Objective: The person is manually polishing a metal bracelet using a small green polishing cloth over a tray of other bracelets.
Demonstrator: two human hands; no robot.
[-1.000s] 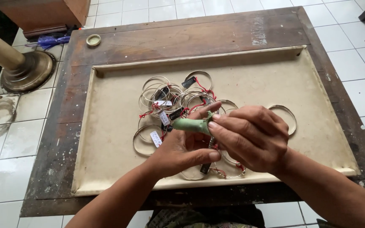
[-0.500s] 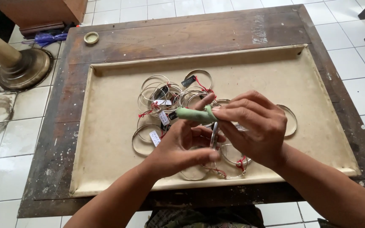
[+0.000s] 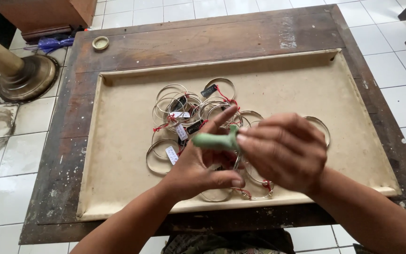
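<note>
Head view: both hands meet over the middle of a shallow beige tray (image 3: 118,155) set on a worn wooden table (image 3: 203,42). Right hand (image 3: 283,153) is curled, fingers pressed together around one end of a pale green cloth roll (image 3: 214,141); the roll sticks out to the left of that grip, roughly level. Left hand (image 3: 200,169) sits just below and left of the grip, palm up, thumb tucked across toward the right hand, index finger stretched up behind the roll. A thin metal bangle (image 3: 237,162) shows between the two hands; can't tell which fingers actually pinch it. Beyond the grip, a loose pile of silver bangles (image 3: 184,110) with red strings and small tags lies on the tray. Far up-left of the grip, a small round lid (image 3: 100,43) rests on the table.
</note>
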